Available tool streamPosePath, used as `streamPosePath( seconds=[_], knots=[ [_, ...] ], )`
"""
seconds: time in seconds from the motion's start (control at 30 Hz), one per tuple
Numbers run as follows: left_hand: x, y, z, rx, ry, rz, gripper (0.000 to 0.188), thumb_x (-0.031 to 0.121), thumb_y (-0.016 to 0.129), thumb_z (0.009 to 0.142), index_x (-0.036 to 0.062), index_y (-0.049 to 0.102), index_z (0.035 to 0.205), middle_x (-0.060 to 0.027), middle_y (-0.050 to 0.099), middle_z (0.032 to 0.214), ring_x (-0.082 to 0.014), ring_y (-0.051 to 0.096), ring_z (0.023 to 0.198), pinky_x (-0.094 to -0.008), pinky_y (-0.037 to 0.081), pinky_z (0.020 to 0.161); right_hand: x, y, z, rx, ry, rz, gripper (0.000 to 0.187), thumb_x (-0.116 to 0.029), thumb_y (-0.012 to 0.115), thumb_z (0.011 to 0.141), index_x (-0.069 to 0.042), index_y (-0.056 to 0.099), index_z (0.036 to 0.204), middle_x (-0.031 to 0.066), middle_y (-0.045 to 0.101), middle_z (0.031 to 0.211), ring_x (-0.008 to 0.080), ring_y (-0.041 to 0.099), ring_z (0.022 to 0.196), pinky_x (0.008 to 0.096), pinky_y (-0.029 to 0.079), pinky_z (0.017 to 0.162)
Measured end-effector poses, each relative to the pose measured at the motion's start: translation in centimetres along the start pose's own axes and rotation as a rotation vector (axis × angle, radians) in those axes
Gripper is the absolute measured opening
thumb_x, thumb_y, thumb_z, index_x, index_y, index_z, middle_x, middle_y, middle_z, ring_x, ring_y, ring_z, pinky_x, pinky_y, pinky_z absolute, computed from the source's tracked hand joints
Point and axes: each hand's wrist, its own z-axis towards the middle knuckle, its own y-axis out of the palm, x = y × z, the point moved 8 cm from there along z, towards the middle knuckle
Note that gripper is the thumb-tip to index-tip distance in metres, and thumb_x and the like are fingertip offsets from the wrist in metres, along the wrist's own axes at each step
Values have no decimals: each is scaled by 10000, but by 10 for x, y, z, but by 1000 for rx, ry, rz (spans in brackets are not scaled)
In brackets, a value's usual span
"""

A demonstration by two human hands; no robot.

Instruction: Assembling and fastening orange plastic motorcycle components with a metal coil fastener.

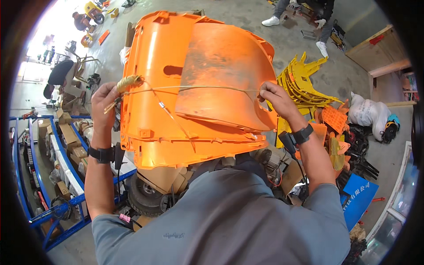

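A stack of curved orange plastic panels (152, 106) stands before me, with a scuffed, dirt-marked panel (225, 66) on top. Across it runs a thin tan string (194, 87), pulled nearly straight from one side to the other. My left hand (105, 101) is closed at the stack's left edge on the string, beside its wound bundle (129, 82); a loose end droops over the orange plastic. At the right edge, my right hand (274, 97) pinches the string between thumb and fingers. Its exact grip is partly hidden.
Yellow plastic parts (304, 81) are stacked right of the panels. A blue metal rack (66, 165) with cardboard boxes stands left. Below the panels lie a black tire (143, 196) and cartons. A white sack (371, 112) sits farther right. Another person (324, 26) is at the far right.
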Motion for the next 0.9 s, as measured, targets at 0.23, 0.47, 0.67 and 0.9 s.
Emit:
streamPosePath(
  seconds=[0.23, 0.47, 0.67, 0.9],
  knots=[
    [-140, -56, -61, 168, -347, -99, 147, 117, 622, 926, 11, 650, 1025, 28, 610, 783, -26, 494, 634, -176, 364, 546, -36, 37, 23, -21, -106, -191, 186, -158, 544, 892, 5, 525, 803, 7, 493, 698, 97, 457, 675, 277, 400, 629],
    [-267, -20, -76, 249, -494, -257, 111, 39, 593, 911, 9, 659, 995, -58, 673, 891, -144, 652, 723, -264, 547, 646, -29, 51, 34, -74, -10, -386, 195, -166, 550, 886, 10, 526, 806, 30, 473, 667, 109, 448, 658, 300, 397, 607],
    [-334, 8, -73, 205, -602, -118, 116, 56, 636, 888, 21, 652, 997, -62, 669, 925, -157, 638, 824, -294, 530, 680, 3, 62, 45, -134, 109, -531, 211, -172, 556, 891, 10, 508, 796, 44, 460, 657, 125, 435, 635, 310, 396, 594],
    [-421, 20, -89, 170, -838, 9, 147, 182, 584, 955, 55, 618, 1022, -30, 642, 902, -143, 607, 802, -315, 499, 636, 63, 95, 60, -166, 196, -593, 217, -174, 561, 889, 26, 516, 818, 112, 485, 656, 186, 473, 616, 343, 419, 601]
  ],
)
